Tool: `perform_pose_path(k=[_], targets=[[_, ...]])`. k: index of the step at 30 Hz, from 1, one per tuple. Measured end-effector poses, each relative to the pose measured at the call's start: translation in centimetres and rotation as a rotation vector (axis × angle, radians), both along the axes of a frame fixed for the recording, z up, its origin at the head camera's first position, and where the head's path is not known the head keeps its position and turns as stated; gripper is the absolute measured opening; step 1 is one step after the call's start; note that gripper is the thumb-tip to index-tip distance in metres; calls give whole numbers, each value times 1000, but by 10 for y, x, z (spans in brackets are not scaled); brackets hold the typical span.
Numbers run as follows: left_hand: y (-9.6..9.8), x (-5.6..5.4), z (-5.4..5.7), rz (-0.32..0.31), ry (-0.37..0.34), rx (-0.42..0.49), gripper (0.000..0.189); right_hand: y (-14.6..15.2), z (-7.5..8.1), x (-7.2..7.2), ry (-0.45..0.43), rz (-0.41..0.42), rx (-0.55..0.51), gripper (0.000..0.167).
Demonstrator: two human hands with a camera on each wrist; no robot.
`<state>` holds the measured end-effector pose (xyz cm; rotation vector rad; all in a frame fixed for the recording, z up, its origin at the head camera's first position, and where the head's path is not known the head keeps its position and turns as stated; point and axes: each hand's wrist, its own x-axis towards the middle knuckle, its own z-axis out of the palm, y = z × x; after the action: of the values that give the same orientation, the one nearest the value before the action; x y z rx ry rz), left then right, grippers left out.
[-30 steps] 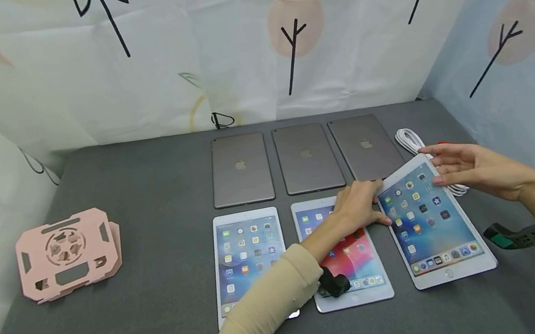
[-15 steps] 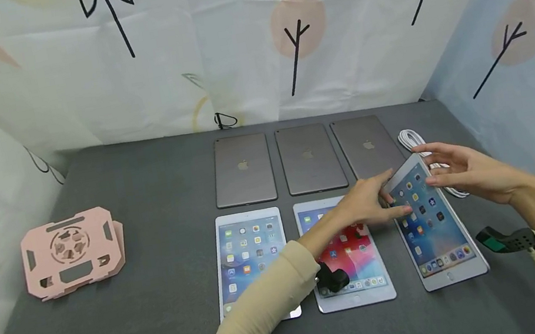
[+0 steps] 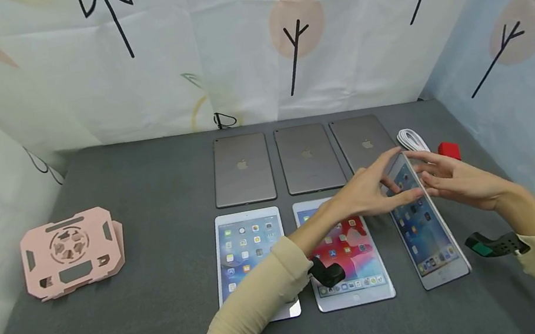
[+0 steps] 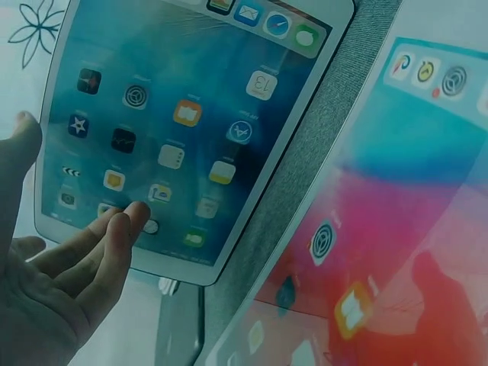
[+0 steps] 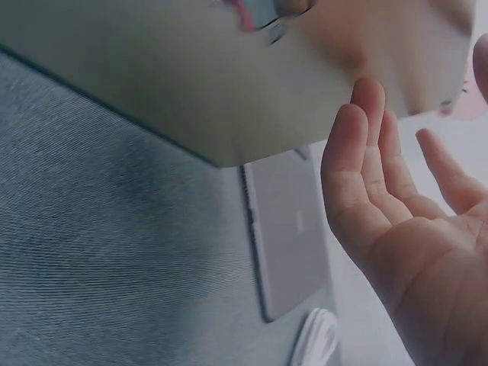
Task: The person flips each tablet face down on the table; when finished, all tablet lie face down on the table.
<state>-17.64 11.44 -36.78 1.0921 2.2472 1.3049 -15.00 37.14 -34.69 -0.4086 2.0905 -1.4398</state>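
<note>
A white-framed tablet (image 3: 427, 234) leans steeply up from the table at the right, its lit screen turned toward the left hand. My left hand (image 3: 375, 187) holds it near the top, thumb across the screen to the far side edge, index finger at the top edge. In the left wrist view its other fingertips (image 4: 139, 221) lie in front of the icons. Behind the raised corner, my right hand (image 3: 454, 179) has its fingers fairly straight; in the right wrist view the fingertips (image 5: 368, 95) come up close against the shiny back (image 5: 198, 99).
Two lit white tablets (image 3: 248, 248) (image 3: 356, 294) lie face up to the left. Three grey tablets (image 3: 240, 166) (image 3: 307, 154) (image 3: 361, 135) lie face down behind. A coiled white cable (image 3: 412, 138) and a red block (image 3: 449, 150) sit back right. Pink slotted plates (image 3: 94, 221) are stacked far left.
The tablet has tipped up from nearly flat, its right edge rising and swinging left. My left thumb has slid across to that edge; my right hand has shifted left, uncovering the red block.
</note>
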Motion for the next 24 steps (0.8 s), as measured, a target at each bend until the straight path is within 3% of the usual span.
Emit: perform_pose_path(k=[6, 12, 19, 24], targets=[[-11, -1, 3, -6, 35, -16, 92, -4, -14, -6, 8, 6, 172, 70], [-23, -5, 5, -21, 1, -9, 88, -13, -24, -7, 17, 76, 344, 86], [-35, -11, 6, -44, -46, -2, 87, -26, -26, -12, 48, 117, 442, 87], [-45, -14, 7, -47, -126, 20, 82, -31, -28, -13, 78, 130, 467, 84]])
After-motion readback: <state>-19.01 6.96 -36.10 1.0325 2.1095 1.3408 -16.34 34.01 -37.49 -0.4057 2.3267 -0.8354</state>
